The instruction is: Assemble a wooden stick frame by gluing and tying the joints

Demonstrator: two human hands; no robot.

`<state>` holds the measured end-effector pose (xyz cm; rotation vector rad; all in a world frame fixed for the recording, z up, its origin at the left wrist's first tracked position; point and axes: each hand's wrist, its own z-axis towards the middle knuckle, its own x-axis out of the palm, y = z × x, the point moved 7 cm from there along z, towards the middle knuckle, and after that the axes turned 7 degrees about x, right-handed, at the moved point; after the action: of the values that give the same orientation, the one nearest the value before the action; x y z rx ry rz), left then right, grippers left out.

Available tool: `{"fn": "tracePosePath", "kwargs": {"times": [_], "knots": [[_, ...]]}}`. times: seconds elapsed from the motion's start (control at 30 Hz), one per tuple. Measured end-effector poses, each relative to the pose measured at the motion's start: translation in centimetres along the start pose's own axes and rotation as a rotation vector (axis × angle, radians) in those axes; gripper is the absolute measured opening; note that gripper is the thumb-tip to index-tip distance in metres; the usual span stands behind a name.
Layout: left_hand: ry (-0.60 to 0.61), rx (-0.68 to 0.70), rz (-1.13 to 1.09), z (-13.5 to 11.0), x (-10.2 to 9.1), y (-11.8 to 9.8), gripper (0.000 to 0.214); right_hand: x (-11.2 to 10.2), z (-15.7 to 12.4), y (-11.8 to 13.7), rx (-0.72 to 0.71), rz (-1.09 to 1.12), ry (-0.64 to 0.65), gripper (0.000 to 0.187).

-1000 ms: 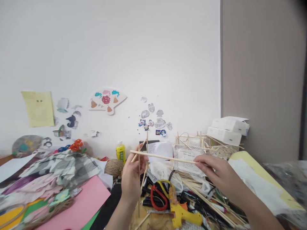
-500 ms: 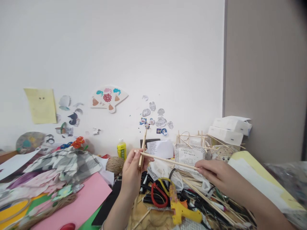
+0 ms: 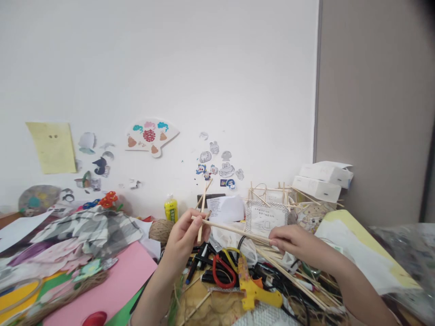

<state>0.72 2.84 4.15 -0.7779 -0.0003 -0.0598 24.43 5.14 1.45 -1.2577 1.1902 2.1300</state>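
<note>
My left hand (image 3: 183, 237) is raised over the cluttered desk, its fingers pinched on thin wooden sticks (image 3: 203, 209) that stand upright, and it also touches the left end of a long stick (image 3: 234, 230). That long stick runs nearly level to my right hand (image 3: 292, 240), whose fingers are closed on its right end. Below both hands lie more loose sticks (image 3: 288, 278), a yellow glue gun (image 3: 253, 290) and red-handled scissors (image 3: 222, 274).
A ball of twine (image 3: 161, 230) and a yellow glue bottle (image 3: 171, 208) stand behind my left hand. Pink paper (image 3: 118, 285) and patterned cloth (image 3: 88, 231) fill the left. A stick frame (image 3: 272, 199), white boxes (image 3: 322, 179) and a yellow-edged board (image 3: 360, 253) sit at right.
Both hands sank slightly and drew closer together. The long stick tilted down at its right end. The upright sticks in my left hand shifted higher in its grip.
</note>
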Motion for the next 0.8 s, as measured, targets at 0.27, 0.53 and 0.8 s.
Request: {"fn": "tracePosePath", "kwargs": {"times": [0.27,0.53,0.8], "knots": [[0.191,-0.08,0.146,0.0,0.7,-0.3,0.028,7.1,2.0,-0.5,-0.037,0.15,0.425,0.026],[0.172,-0.085,0.169,0.2,0.4,0.5,0.031,8.8,2.2,-0.2,-0.071,0.192,0.5,0.027],[0.179,-0.128,0.094,0.0,0.8,1.2,0.039,8.5,2.1,0.3,-0.082,0.198,0.495,0.028]]}}
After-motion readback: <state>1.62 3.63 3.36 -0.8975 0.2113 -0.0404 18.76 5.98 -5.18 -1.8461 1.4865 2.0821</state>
